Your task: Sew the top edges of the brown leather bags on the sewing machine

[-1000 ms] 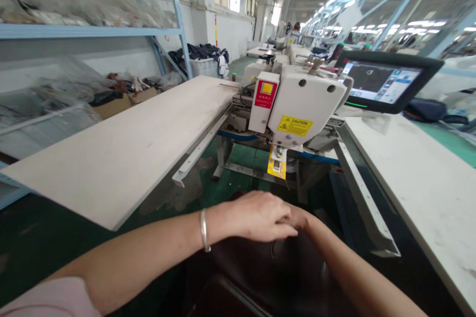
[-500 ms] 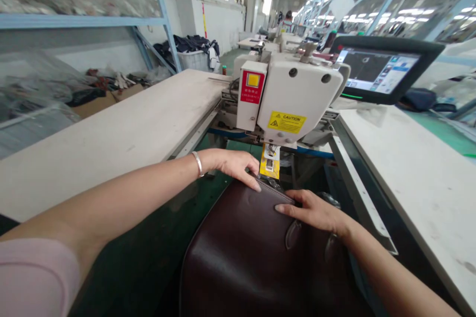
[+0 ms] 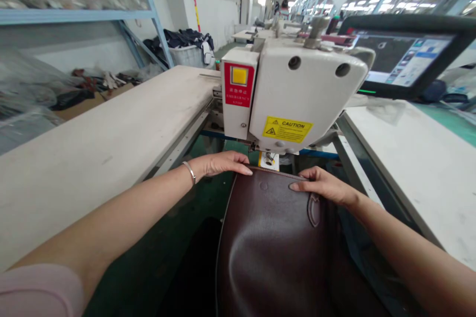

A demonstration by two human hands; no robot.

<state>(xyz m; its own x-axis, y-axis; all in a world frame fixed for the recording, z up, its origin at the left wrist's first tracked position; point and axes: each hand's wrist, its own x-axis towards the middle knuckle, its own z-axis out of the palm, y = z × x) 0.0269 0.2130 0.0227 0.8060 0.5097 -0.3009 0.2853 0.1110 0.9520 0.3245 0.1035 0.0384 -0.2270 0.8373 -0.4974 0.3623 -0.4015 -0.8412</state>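
A dark brown leather bag (image 3: pixel 275 237) hangs in front of a white sewing machine (image 3: pixel 308 89), its stitched top edge held up near the machine's needle area. At the edge's left corner, my left hand (image 3: pixel 226 163) pinches the leather between thumb and fingers. Further right along the same edge, my right hand (image 3: pixel 323 185) grips it, thumb on the near face and fingers behind. A stitched leather tab (image 3: pixel 314 210) hangs just below my right hand. Beyond the bag's edge shows a yellow and white plate (image 3: pixel 268 160) under the machine head, partly hidden.
White tabletops flank the gap, one at left (image 3: pixel 111 138) and one at right (image 3: pixel 412 158), with metal rails along their inner edges. A monitor (image 3: pixel 409 57) stands right of the machine. An emergency stop box (image 3: pixel 240 94) is on its front. Shelving (image 3: pixel 74 16) holds wrapped goods.
The bag's top edge has turned nearly level and sits closer across the yellow plate, covering more of it. Both hands moved with it, the right one upward. My view has come nearer the machine.
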